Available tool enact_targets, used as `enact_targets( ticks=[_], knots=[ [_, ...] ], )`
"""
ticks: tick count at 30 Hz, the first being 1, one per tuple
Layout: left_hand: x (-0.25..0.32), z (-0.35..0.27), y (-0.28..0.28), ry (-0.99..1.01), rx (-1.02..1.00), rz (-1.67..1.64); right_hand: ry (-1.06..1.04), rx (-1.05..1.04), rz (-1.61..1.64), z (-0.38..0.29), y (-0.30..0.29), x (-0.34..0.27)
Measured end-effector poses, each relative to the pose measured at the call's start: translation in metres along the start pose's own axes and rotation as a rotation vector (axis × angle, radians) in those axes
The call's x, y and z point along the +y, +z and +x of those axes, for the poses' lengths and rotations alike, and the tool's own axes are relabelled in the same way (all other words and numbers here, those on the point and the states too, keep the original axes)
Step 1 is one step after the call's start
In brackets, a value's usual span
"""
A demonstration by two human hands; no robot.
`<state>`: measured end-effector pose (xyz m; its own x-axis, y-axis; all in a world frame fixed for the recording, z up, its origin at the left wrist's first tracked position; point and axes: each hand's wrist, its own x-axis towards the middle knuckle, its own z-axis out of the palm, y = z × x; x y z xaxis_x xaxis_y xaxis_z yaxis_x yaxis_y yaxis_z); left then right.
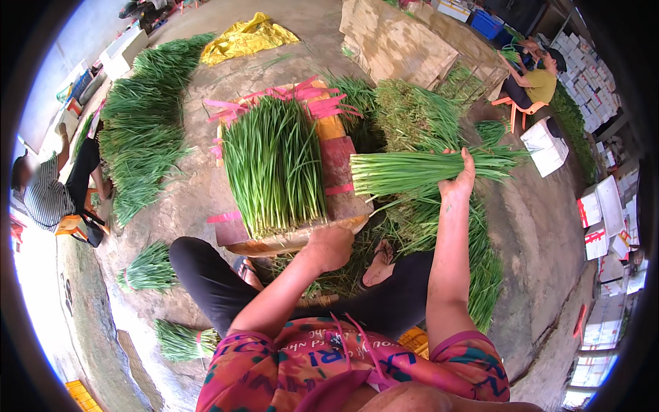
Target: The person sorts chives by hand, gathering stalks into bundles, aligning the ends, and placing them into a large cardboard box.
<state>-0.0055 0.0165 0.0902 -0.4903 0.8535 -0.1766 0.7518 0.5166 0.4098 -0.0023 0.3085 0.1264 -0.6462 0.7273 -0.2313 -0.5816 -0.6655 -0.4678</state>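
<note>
My right hand [457, 172] grips a bunch of green garlic chives [406, 170], held level with its pale cut ends pointing left. In front of me, a thick layer of chives [275, 165] lies on a low work stand [345, 159], stalk ends towards me. By the near edge of that stand is my left hand [332, 250], curled into a fist. Its fingertips are hidden, and nothing shows in it. Pink ribbon strips [329, 105] hang around the stand's far side.
Loose chives [412, 113] are heaped on my right, with a long row of them [149, 118] at left. Tied bunches [149, 270] lie by my left knee. One person [41, 195] sits at left, another [540, 82] at far right. A yellow sheet [247, 38] lies beyond.
</note>
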Motion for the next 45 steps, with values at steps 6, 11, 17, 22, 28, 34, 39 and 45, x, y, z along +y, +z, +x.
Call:
enact_targets(
  ticks=[6, 11, 17, 22, 28, 34, 39, 45],
  knots=[
    [0.111, -0.06, -0.188, 0.237, 0.181, 0.254, -0.008, -0.044, -0.02, 0.0, -0.004, -0.011],
    [0.149, -0.076, -0.213, 0.214, 0.164, 0.481, 0.024, -0.006, -0.011, 0.004, -0.003, -0.002],
    [0.16, -0.077, -0.21, 0.149, 0.122, 0.714, -0.039, -0.098, 0.027, 0.003, -0.002, -0.008],
    [0.154, -0.091, -0.213, 0.065, 0.066, 0.859, -0.047, -0.097, 0.018, -0.009, 0.01, -0.012],
    [0.147, -0.101, -0.212, 0.048, -0.017, 1.038, -0.11, -0.078, 0.044, -0.007, 0.005, -0.024],
    [0.139, -0.138, -0.19, 0.118, -0.171, 1.207, -0.096, -0.073, 0.063, -0.006, 0.008, -0.019],
    [0.108, -0.17, -0.16, 0.325, 0.357, 1.302, -0.12, -0.07, 0.049, -0.002, 0.006, -0.015],
    [0.087, -0.153, -0.183, 0.17, -0.228, 0.601, -0.063, -0.118, 0.15, 0.0, 0.003, -0.019]
  ],
)
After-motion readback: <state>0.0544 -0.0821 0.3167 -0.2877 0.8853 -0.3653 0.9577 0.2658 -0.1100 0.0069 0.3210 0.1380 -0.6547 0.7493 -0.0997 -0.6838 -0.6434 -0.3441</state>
